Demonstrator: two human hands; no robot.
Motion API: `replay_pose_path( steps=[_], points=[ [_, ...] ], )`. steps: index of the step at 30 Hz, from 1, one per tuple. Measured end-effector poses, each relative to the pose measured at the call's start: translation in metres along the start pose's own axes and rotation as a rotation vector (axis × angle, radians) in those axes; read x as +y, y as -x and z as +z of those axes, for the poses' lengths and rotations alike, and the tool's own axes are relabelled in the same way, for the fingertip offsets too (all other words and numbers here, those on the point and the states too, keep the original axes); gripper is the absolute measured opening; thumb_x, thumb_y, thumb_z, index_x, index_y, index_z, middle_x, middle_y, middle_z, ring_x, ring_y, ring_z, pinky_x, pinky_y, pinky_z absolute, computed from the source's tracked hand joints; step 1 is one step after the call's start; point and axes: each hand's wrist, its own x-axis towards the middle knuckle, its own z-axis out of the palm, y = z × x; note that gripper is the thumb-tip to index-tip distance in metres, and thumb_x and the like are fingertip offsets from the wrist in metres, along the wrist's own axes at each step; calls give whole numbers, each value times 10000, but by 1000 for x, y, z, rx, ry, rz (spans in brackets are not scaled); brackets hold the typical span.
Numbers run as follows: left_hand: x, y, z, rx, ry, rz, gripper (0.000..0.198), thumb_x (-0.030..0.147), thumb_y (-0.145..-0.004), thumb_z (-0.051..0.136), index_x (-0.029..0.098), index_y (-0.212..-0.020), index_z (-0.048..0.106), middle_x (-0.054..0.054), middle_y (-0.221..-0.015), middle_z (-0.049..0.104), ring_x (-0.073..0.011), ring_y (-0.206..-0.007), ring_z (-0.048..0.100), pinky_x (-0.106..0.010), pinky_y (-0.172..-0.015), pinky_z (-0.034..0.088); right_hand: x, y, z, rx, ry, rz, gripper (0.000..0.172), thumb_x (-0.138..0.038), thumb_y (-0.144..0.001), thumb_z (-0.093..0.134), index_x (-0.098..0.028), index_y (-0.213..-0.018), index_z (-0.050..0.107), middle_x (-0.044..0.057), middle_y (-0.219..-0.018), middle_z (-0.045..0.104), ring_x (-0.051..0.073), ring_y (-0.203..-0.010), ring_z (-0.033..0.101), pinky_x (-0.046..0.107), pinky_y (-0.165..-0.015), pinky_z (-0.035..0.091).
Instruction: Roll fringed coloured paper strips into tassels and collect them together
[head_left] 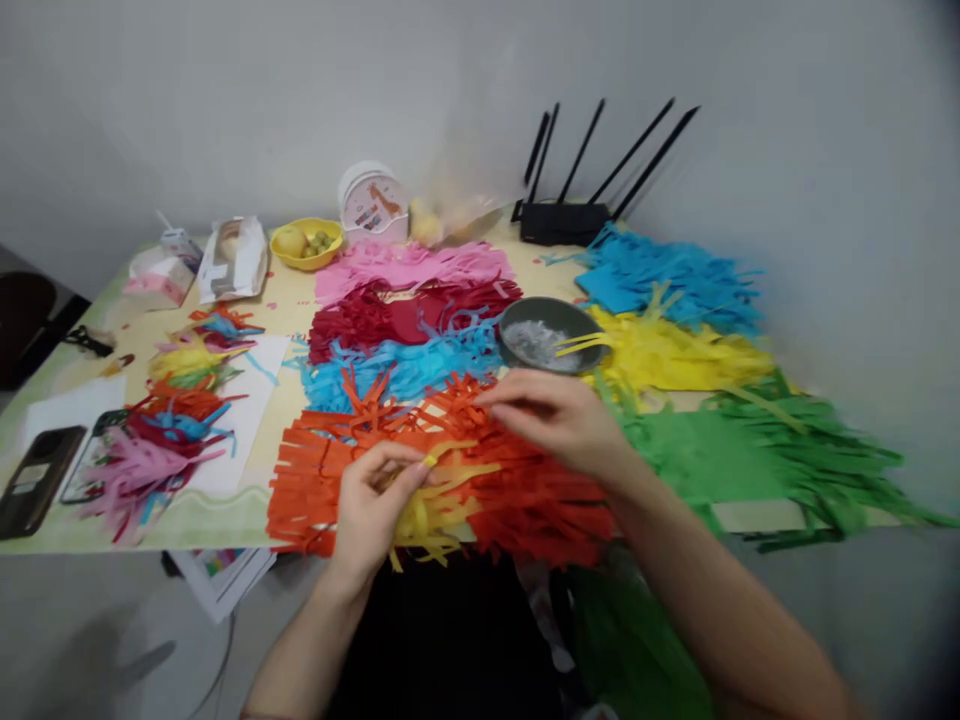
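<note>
My left hand (376,500) pinches the end of a yellow fringed paper tassel (420,515) between thumb and fingers, its strips hanging down and to the right. My right hand (559,415) is closed, thumb against fingertips, above orange fringed paper (540,500); whatever it may hold is too small to make out. The orange paper spreads beneath both hands at the table's front edge. Just beyond my right hand sits a dark grey bowl (511,345) with clear, shiny bits inside. A few yellow strips from yellow fringed paper (675,350) reach over the bowl's right rim.
Blue (405,365), dark red (345,320) and pink fringed paper (420,265) lie behind the orange. Green fringed paper (705,455) lies right. Finished-looking multicoloured tassels (176,420) and a phone (37,480) are left. A black router (562,222) and yellow fruit bowl (281,258) stand behind.
</note>
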Motion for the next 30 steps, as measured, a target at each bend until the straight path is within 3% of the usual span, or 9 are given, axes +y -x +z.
replay_pose_path(
  steps=[2,5,10,14,19,24,30],
  points=[
    [3,-4,4,-59,57,-62,289,402,-709,834,151,-777,709,-32,-644,718,-151,-628,676,-250,-674,539,-26,16,24,-8,-54,-72,138,-269,-907,658,-229,-966,777,54,-880,768,175,-793,702,293,-748,551],
    [8,-4,4,-128,108,-122,347,435,-643,869,144,-717,694,-33,-613,704,-139,-587,644,-247,-644,518,-45,28,44,-43,-63,-120,132,-226,-919,661,-222,-1006,760,43,-885,769,152,-781,711,249,-727,555],
    [13,0,-4,-208,115,-185,388,453,-591,900,140,-663,682,-20,-559,671,-110,-524,586,-225,-591,472,-52,31,50,-85,-74,-181,95,-173,-920,647,-206,-935,735,25,-824,753,130,-752,701,212,-714,541],
    [8,3,-11,-246,74,-189,420,510,-613,874,136,-641,686,-30,-560,667,-109,-519,574,-229,-582,463,-55,36,55,-99,-96,-115,109,-209,-932,637,-213,-878,732,27,-790,745,138,-717,692,229,-681,536],
    [1,6,-19,-237,75,-190,370,461,-626,875,142,-711,706,-41,-633,711,-148,-596,656,-255,-644,517,-56,40,64,-85,-183,9,112,-278,-916,673,-212,-865,748,41,-798,758,156,-710,704,253,-680,554],
    [1,12,-22,-165,-93,-25,229,353,-734,815,142,-723,727,-49,-684,735,-162,-672,684,-259,-694,533,-57,42,69,-98,-195,107,108,-300,-899,696,-213,-912,760,40,-821,770,162,-708,717,244,-662,557],
    [0,16,-24,-107,-148,53,179,306,-776,783,145,-731,720,-41,-701,733,-146,-681,665,-242,-701,520,-60,45,76,-31,-56,12,66,-217,-921,650,-209,-905,714,32,-814,745,152,-716,701,238,-670,542]
  ],
)
